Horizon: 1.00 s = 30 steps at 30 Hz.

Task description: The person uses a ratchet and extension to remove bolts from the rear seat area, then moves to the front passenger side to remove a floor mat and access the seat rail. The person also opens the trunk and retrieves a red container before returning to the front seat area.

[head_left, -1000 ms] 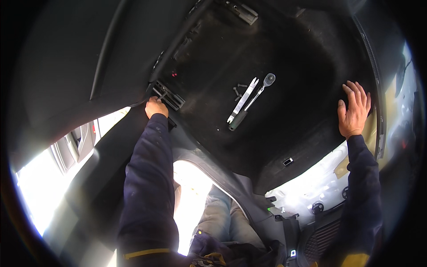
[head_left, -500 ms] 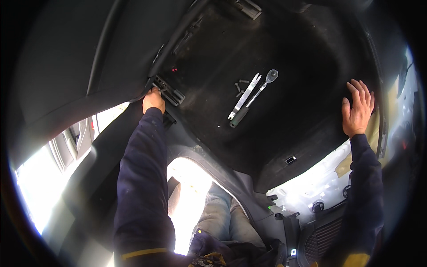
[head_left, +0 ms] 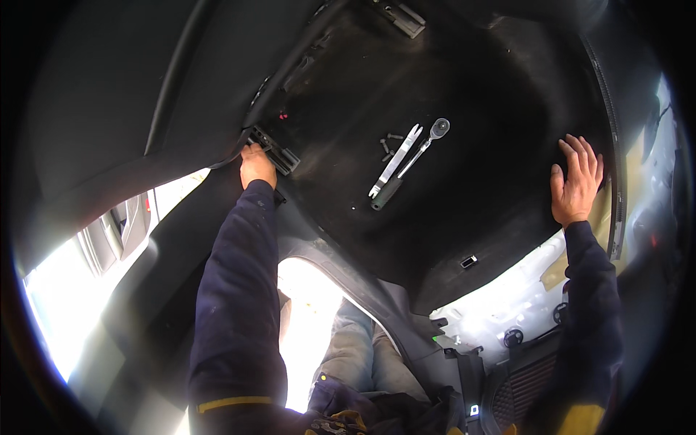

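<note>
My left hand (head_left: pixel 257 168) reaches to a slotted dark metal bracket (head_left: pixel 286 161) beside the trim edge, fingers curled at its near end, their grip partly hidden. My right hand (head_left: pixel 576 181) rests palm down with fingers spread on the right side of the black carpeted surface (head_left: pixel 471 181). Between my hands lie a silver forked pry tool (head_left: pixel 395 161), a ratchet with a dark green handle (head_left: pixel 384 196) and several bolts (head_left: pixel 386 148). A small red piece (head_left: pixel 283 116) is above the bracket.
Dark trim panelling (head_left: pixel 94 123) curves along the left, above bright openings. Another bracket (head_left: pixel 402 20) is at the top. Bare metal bodywork (head_left: pixel 493 312) and a ribbed dark part (head_left: pixel 522 384) lie at the lower right. My jeans-clad legs (head_left: pixel 355 348) show below.
My left hand has moved up a little, its fingertips further onto the near end of the bracket. My right hand stays spread; the view has shifted slightly.
</note>
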Each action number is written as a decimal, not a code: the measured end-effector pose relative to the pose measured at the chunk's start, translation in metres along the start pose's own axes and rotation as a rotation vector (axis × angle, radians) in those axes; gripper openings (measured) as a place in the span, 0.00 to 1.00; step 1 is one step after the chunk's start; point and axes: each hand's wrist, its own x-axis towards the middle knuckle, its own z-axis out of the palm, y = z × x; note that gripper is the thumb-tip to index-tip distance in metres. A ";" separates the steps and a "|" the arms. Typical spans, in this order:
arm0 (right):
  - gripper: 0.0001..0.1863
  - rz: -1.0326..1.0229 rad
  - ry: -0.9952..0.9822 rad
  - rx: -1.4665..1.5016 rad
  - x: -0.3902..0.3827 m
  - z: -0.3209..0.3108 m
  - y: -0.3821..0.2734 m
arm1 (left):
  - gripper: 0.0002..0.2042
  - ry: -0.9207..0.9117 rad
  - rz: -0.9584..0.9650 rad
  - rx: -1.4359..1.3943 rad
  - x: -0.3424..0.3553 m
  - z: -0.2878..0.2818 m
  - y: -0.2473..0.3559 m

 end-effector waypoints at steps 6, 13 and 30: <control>0.26 0.004 0.031 0.017 0.001 -0.004 -0.004 | 0.21 -0.019 -0.055 -0.100 -0.002 -0.008 0.003; 0.25 0.011 0.033 0.034 0.001 -0.004 -0.004 | 0.40 -0.043 -0.048 -0.007 -0.048 -0.059 0.048; 0.25 0.013 0.066 0.066 0.000 -0.006 -0.005 | 0.13 -0.164 0.468 -0.489 -0.125 0.032 0.288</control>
